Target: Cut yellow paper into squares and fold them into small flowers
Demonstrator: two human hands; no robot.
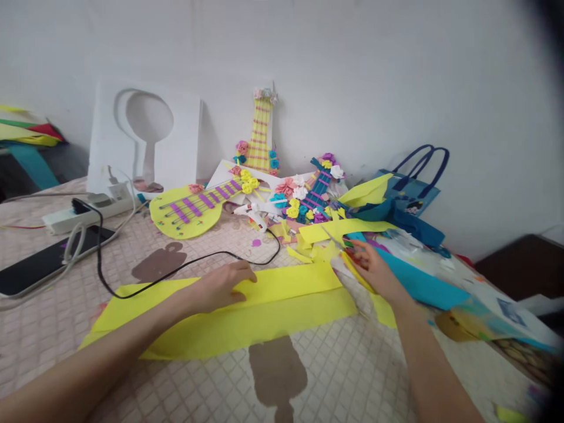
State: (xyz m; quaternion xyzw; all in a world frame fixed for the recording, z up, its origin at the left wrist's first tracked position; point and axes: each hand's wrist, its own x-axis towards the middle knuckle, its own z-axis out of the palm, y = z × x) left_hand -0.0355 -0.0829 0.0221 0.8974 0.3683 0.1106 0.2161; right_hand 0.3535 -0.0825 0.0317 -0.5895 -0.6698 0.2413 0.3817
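Note:
A long, folded strip of yellow crepe paper (286, 284) lies across the tabletop. My left hand (224, 285) rests on it, with the thumb apart from the slightly bent fingers. Beyond the strip's right end, my right hand (372, 267) is closed around a pair of scissors (333, 236). Their blades point up and left over yellow paper scraps (324, 252), and their handles are partly hidden by my fingers. Just past the scissors lies another yellow strip (317, 231).
A white glue gun (252, 214) trails a black cord over the yellow paper. Behind it are a yellow paper guitar (187, 211) and flower-decorated pieces. A power strip (88, 214) and phone (53, 258) lie left. Blue paper (423, 279) and a blue bag (414, 194) are right.

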